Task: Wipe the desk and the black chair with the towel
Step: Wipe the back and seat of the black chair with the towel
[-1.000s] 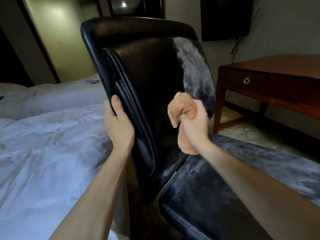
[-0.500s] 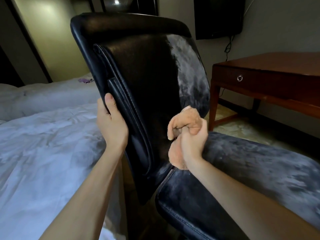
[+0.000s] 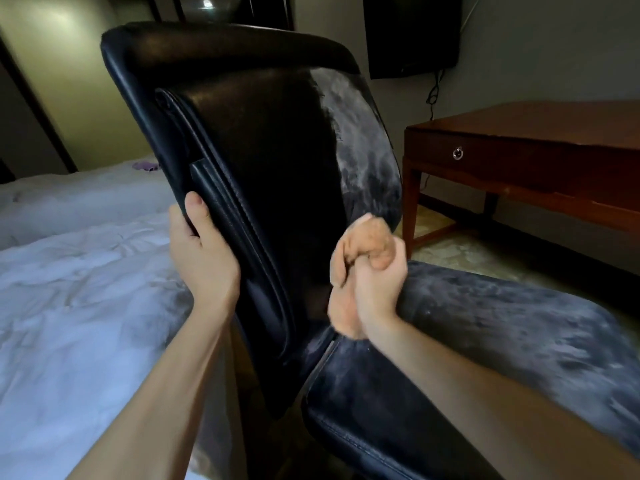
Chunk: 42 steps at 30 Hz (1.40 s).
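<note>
The black leather chair fills the middle of the head view, its backrest tilted toward me. The right part of the backrest and the seat look grey and dusty, while the middle of the backrest is dark. My left hand grips the left edge of the backrest, thumb on the front. My right hand holds a bunched peach towel low against the backrest, just above the seat joint. The brown wooden desk with a ring-pull drawer stands at the right.
A bed with white crumpled bedding lies at the left, close behind the chair. A dark screen hangs on the wall above the desk, with a cable hanging below it. Pale floor shows between chair and desk.
My right hand has slid the towel down the backrest, from mid height to near the seat joint. My left hand has kept its hold on the chair's edge.
</note>
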### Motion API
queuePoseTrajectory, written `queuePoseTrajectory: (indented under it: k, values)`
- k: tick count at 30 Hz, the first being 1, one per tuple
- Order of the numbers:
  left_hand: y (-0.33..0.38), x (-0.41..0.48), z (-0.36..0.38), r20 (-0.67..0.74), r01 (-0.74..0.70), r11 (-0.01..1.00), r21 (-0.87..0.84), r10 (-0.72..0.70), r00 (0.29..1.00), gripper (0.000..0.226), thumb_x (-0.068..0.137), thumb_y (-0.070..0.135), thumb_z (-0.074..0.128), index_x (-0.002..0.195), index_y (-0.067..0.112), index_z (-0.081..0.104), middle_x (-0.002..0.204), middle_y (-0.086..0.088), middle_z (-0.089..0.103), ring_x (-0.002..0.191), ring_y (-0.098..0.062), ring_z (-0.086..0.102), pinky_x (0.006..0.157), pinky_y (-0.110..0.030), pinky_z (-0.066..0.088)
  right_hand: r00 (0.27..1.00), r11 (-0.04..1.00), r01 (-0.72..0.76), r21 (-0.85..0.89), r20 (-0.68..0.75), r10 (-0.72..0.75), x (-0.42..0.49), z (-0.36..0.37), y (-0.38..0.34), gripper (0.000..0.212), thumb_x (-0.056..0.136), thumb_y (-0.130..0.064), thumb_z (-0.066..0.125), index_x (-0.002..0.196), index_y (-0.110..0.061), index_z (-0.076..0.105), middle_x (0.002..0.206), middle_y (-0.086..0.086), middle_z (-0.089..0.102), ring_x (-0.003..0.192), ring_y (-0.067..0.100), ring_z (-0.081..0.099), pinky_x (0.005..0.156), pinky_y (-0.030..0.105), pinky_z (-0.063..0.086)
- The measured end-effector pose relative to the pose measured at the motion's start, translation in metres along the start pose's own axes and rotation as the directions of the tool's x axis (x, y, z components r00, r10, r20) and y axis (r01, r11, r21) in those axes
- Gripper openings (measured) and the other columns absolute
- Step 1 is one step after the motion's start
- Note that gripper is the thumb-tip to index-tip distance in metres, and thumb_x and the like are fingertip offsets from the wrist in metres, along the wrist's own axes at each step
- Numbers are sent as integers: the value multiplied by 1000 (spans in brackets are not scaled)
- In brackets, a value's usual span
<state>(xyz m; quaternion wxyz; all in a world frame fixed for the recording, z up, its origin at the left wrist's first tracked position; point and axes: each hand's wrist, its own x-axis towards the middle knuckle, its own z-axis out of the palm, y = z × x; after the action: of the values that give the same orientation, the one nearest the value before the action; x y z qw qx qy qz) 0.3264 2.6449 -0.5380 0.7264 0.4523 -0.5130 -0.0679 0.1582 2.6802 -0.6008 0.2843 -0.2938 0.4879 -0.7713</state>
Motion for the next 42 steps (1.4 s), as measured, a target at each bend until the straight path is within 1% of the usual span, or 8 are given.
queuePoseTrajectory:
  k: [2,7,11,13,17,27,34,42]
  values:
    - [1,-1,0,-4,-5,1000,-6,5,1000,37,114,28,33,77,28,36,72,12,40,62,8,43,65,-13,35,995,994,102,43,8,-102,18,18,-18,46,78,20,49,104,-15,59,97,3,65,84,0,64,78,16,53]
    - [-1,-2,-2,-6,10,1000,-5,-10,1000,31,114,27,34,87,16,43,71,11,45,65,9,47,65,-11,34,904,907,419,38,80,-421,54,75,-56,42,70,1,57,106,-20,64,109,12,65,104,26,64,95,50,53]
    - [-4,-3,-3,-16,-3,1000,4,3,1000,31,114,24,36,84,19,42,69,9,44,65,8,47,65,-12,35,809,813,574,102,84,-582,80,118,-108,43,78,-3,62,120,-9,65,119,13,64,115,27,62,101,49,50]
    - [-5,-3,-2,-13,-14,1000,-6,14,1000,34,114,24,36,80,25,40,69,10,43,64,6,46,65,-13,35,745,749,661,-29,145,-652,91,138,-133,48,79,-9,66,127,-12,65,126,8,64,119,26,61,103,43,49]
    - [-9,1,-1,-8,-9,1000,-2,9,1000,36,114,27,36,78,30,38,69,10,43,64,6,45,65,-13,36,741,618,667,-416,450,-498,103,153,-115,60,81,-50,44,136,-32,60,136,-5,64,122,31,59,103,49,48]
    - [-11,3,4,-34,13,999,30,-12,999,35,114,28,35,81,18,40,68,6,40,62,6,44,62,-14,34,874,685,486,-543,274,-402,59,49,18,44,78,-40,48,112,-21,67,120,-5,59,108,26,52,93,42,47]
    - [0,-1,3,-30,45,998,43,-44,999,34,114,28,34,84,14,42,70,8,41,62,8,46,63,-13,35,948,760,278,-587,296,-118,38,6,46,66,91,-34,62,151,-23,38,135,0,45,128,22,44,101,38,38]
    - [2,-4,0,-34,63,996,56,-62,998,35,114,31,35,88,10,46,71,6,46,64,6,48,63,-12,35,805,745,582,-327,360,-471,66,66,-83,64,87,-18,65,146,-34,47,138,-1,48,129,23,47,98,35,38]
